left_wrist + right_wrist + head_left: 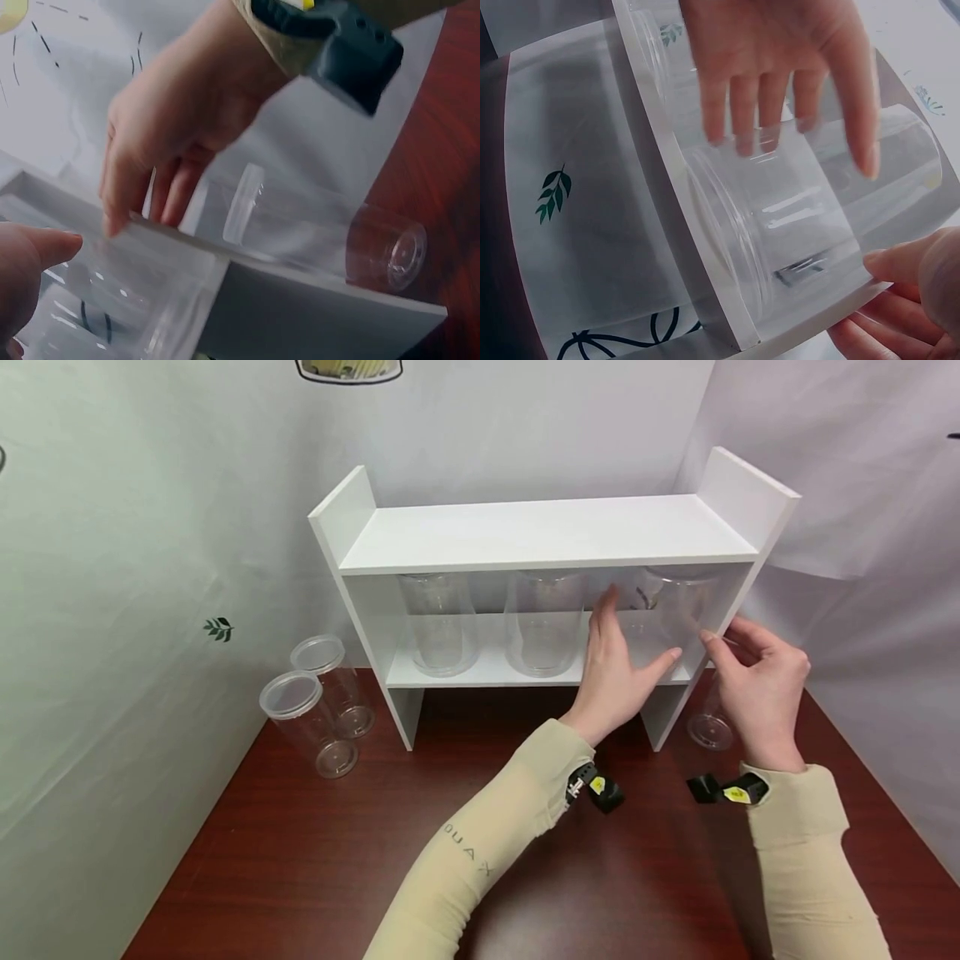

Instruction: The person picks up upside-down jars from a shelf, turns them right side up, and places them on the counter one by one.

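Observation:
A clear plastic jar (682,602) stands at the right end of the middle shelf in a white two-tier rack (555,535). My left hand (617,672) reaches to this jar's left side, fingers and thumb extended. The right wrist view shows those fingertips at the jar's wall (802,217); firm contact is hard to tell. My right hand (765,685) pinches the front edge of the rack's right side panel, thumb inside and fingers outside, as the left wrist view shows. Two more clear jars, one left (441,631) and one central (546,631), stand upright on that shelf.
Two lidded clear jars, a front one (309,722) and a rear one (335,685), stand left of the rack on the dark red table (600,877). Another clear jar (711,731) stands right of it, partly behind my right hand. White sheeting (187,527) surrounds the table.

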A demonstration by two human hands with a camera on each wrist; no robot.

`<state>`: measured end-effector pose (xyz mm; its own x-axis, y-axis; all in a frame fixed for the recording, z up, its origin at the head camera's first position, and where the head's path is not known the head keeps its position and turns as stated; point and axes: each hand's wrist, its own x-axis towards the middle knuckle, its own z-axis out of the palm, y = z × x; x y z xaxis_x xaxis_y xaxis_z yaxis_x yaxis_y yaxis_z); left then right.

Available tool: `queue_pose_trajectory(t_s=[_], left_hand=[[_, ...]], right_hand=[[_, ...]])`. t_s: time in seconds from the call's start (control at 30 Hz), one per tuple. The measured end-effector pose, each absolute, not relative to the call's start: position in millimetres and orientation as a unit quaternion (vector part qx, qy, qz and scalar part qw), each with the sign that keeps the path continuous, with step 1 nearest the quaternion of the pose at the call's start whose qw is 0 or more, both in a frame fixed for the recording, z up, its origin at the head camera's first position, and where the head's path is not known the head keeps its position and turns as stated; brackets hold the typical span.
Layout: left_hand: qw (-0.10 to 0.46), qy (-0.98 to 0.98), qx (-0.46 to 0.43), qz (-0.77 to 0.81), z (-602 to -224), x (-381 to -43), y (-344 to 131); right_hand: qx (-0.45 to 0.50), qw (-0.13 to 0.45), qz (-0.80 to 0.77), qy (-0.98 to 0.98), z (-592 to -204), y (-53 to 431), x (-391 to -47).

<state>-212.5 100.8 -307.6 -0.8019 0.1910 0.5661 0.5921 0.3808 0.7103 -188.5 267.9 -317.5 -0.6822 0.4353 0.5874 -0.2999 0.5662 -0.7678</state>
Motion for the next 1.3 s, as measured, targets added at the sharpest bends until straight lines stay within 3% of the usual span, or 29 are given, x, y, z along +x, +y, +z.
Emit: queue_pose_trajectory(t_s=[0.2, 0.87, 1.3], left_hand=[[0.185, -0.811, -0.231, -0.505, -313.1, -219.9, 101.9], [0.228, -0.822, -0.218, -0.474, -313.2, -204.9, 96.5], [0.210, -0.816, -0.234, -0.486, -317.5, -197.2, 85.7]], right_hand=[[-0.047, 0.397, 0.467, -0.789, -317.9, 268.3, -188.4], [-0.041, 0.397, 0.460, -0.793, -317.4, 267.5, -188.2], [-0.040, 0.394, 0.464, -0.792, -315.2, 265.6, -186.2]])
